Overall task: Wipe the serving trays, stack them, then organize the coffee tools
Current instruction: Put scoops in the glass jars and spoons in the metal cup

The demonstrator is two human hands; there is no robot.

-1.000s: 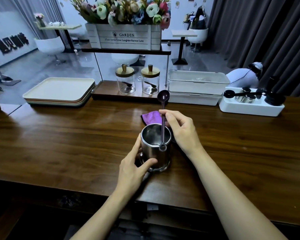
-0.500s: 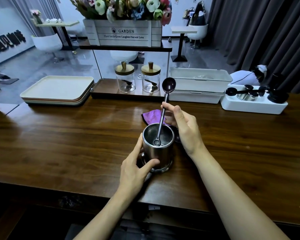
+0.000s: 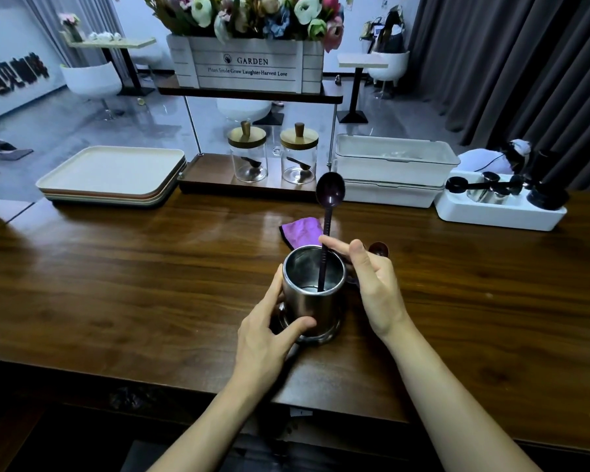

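- The spoon [image 3: 330,193] has sunk further into the cup [image 3: 309,303] since half a second ago; its handle end now sits at the bottom, bowl uppermost; the cup itself has not shifted.
- The right hand [image 3: 375,287] pinches the stem between thumb and forefinger just above the rim, at the cup's one o'clock; the left hand [image 3: 263,338] is wrapped round the cup wall from seven o'clock, thumb on the near face.
- The cup stands mid-counter [image 3: 116,284], straight in front of the person; a purple cloth [image 3: 302,229] lies just behind it at twelve o'clock; the stacked trays [image 3: 109,172] rest well off at ten o'clock; a white tool holder [image 3: 498,214] sits at two o'clock.
- I'd judge the spoon light, stiff and thin, top-heavy with its bowl up; it will likely lean against the rim once released; a mid-stem pinch suits it.
- The steel cup looks smooth, perhaps slippery, rigid and not fragile; a wrap round the wall seems the sound hold.
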